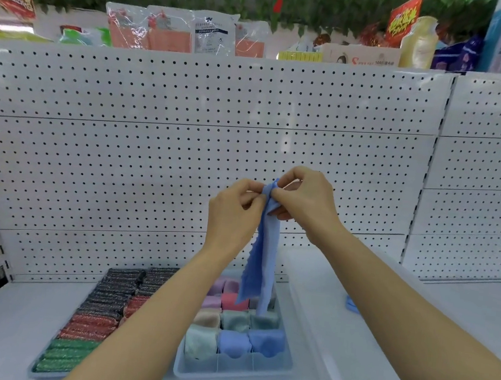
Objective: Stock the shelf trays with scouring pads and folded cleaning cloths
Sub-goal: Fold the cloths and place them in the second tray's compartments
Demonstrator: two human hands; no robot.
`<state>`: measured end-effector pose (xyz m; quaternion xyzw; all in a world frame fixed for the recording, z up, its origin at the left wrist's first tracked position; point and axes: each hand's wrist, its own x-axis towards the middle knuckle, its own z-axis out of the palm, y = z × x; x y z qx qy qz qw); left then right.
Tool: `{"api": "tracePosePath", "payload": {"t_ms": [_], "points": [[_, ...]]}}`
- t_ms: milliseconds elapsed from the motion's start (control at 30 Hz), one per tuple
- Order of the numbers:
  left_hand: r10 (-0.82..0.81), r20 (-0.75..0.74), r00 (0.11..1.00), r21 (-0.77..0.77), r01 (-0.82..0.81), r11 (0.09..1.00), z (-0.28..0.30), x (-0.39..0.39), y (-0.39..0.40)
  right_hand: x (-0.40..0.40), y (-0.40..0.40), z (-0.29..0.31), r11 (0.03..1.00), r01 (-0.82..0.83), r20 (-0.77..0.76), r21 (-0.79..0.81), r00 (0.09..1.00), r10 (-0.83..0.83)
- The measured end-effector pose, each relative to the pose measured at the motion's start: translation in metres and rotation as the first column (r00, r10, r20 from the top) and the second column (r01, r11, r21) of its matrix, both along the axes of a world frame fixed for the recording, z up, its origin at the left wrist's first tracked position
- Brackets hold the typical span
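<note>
Head view: both hands raised before the pegboard (189, 114).
Left hand (234, 210): pinches the cloth (261, 260) top.
Right hand (304, 202): pinches the same edge; cloth hangs to be folded.
Cloth tray (231, 375): directly below, front cells unfilled.
Pad tray (47, 371): pads (98, 313) packed in rows.

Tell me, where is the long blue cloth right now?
In the head view, the blue cloth hangs mid-frame, pinched at its top by the left hand and right hand, above the divided tray of folded cloths.
</note>
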<state>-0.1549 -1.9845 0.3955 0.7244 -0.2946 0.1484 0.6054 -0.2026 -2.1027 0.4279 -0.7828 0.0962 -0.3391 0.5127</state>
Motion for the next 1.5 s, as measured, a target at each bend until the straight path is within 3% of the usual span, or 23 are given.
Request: {"api": "tracePosePath", "payload": {"t_ms": [100,267,367,433,533,633,933,1100,1267,1500], "points": [[-0.129,-0.058,0.990,-0.027,0.127,0.991,0.001,-0.001,0.003,0.000,0.001,0.002,1.000,-0.009,0.020,-0.002,1.000,0.009],[-0.076,-0.082,0.994,-0.019,0.075,0.997,0.001,0.005,0.005,-0.005,0.002,0.002,0.990,-0.125,0.022,-0.068,0.992,0.127],[-0.034,-0.083,0.996,-0.004,0.033,0.999,0.008,0.010,0.010,-0.008,-0.002,-0.003,0.994,0.001,0.198,-0.105,0.980,0.020],[-0.027,-0.095,0.995,-0.032,0.024,0.999,0.015,0.013,0.014,-0.008,-0.009,-0.010,0.999,0.029,0.226,-0.030,0.974,-0.022],[-0.117,-0.139,0.983,-0.160,0.094,0.983,0.026,0.015,0.017,-0.007,-0.009,-0.029,0.956,-0.224,0.044,0.188,0.974,0.220],[-0.155,-0.154,0.976,-0.223,0.118,0.968,0.035,0.018,0.020,-0.004,0.001,-0.056,0.873,-0.341,0.014,0.350,0.933,0.359],[-0.031,-0.253,0.967,-0.207,-0.023,0.978,0.028,0.061,0.038,-0.008,0.023,-0.075,0.766,-0.449,0.036,0.460,0.871,0.490],[-0.082,-0.337,0.938,-0.053,0.069,0.996,0.009,0.073,0.045,-0.003,0.031,-0.080,0.736,-0.477,0.063,0.480,0.855,0.514],[0.055,-0.368,0.928,0.354,0.085,0.931,-0.005,0.071,0.051,0.002,0.033,-0.084,0.791,-0.434,0.012,0.430,0.879,0.476],[-0.257,-0.248,0.934,0.336,0.331,0.882,-0.017,0.037,0.064,0.001,0.021,-0.084,0.780,-0.495,-0.020,0.383,0.840,0.543]]}}
